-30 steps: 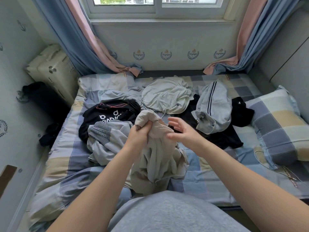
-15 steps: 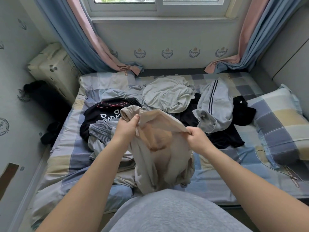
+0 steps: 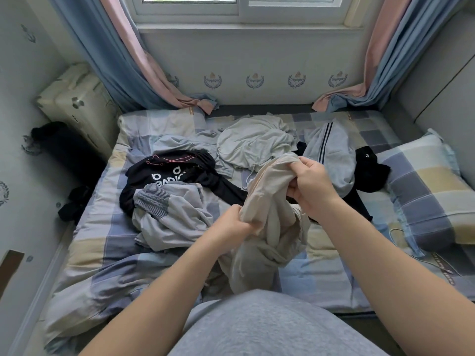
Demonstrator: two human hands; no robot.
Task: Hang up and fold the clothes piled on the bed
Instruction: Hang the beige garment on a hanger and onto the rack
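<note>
Black shirt (image 3: pixel 180 164) reads, partly, "ADIC"

The bed (image 3: pixel 97 242) is viewed from one head-worn camera at its near edge, angled forward and down. Its far edge and the window (image 3: pixel 241 7) are taken in.

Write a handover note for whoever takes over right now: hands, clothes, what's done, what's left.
Left hand: grips the beige garment low on its bunched side.
Right hand: grips the same garment at its upper edge; it is bunched and unfolded, lifted over the bed.
Crumpled on the bed: black printed top, grey ribbed-cuff garment, pale top, grey striped garment, black garment by the pillow.
Done: nothing folded or hung in view.
Left: the beige one, then the other five.
</note>
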